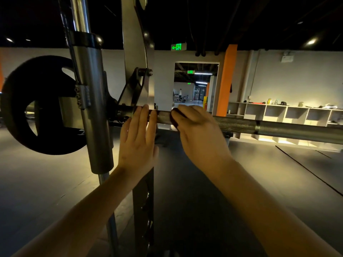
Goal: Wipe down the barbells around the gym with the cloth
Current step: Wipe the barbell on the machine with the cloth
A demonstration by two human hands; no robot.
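A knurled steel barbell (241, 124) runs level across the view from a rack at the left to the right edge. My right hand (196, 132) grips the bar with a dark cloth (174, 118) wrapped under its fingers; only a small edge of the cloth shows. My left hand (138, 138) lies with straight fingers against the bar's inner end, just left of the right hand, beside the rack's hook. A black weight plate (27, 108) hangs on the bar's left sleeve.
The rack's chrome guide rod and sleeve (91, 108) and its grey upright (137, 58) stand right in front of my left arm. White cubby shelves (287, 114) line the right wall. A doorway (194, 86) opens straight ahead over dark rubber floor.
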